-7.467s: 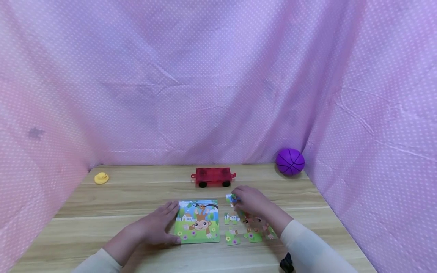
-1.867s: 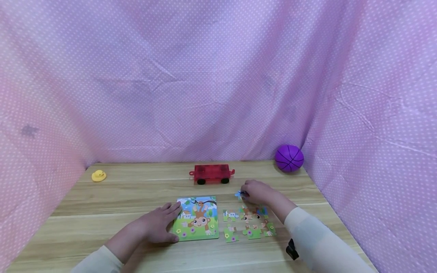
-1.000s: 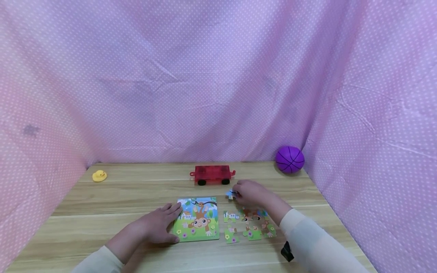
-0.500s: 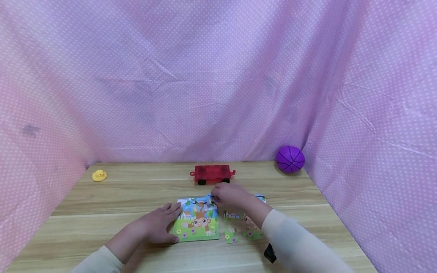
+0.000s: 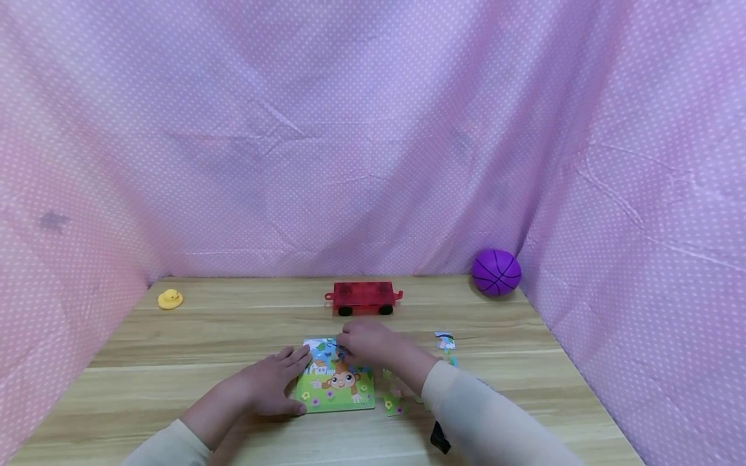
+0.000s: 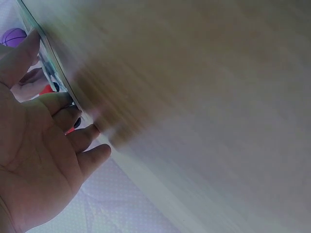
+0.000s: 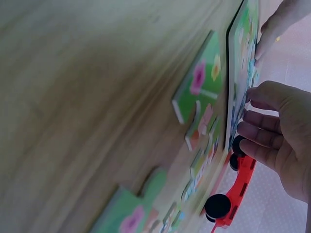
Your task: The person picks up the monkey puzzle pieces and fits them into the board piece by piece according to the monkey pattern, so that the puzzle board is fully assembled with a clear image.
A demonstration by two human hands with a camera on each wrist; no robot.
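Observation:
A square puzzle board [image 5: 326, 401] printed with a hanging monkey lies on the table. My left hand [image 5: 274, 383] rests along its left edge, fingers spread over the upper corner and thumb at the lower one. Over the board's top part is my right hand [image 5: 368, 343], fingertips bent together on a puzzle piece that they mostly hide. In the right wrist view the right thumb and fingers [image 7: 262, 138] are right at the board's surface. Loose puzzle pieces lie right of the board, among them a flower piece [image 5: 393, 406] and a blue-sky piece [image 5: 445, 340]; the right forearm covers several.
Behind the board stands a red toy wagon [image 5: 364, 295] with black wheels. A purple ball [image 5: 496, 272] sits at the back right corner, a yellow rubber duck [image 5: 170, 299] at the back left. Pink dotted cloth [image 5: 361, 162] hangs around the wooden table [image 5: 116, 388].
My right hand picked up a blue puzzle piece from the top of the loose ones and has carried it left over the board's upper part. My left hand has stayed at the board's left edge.

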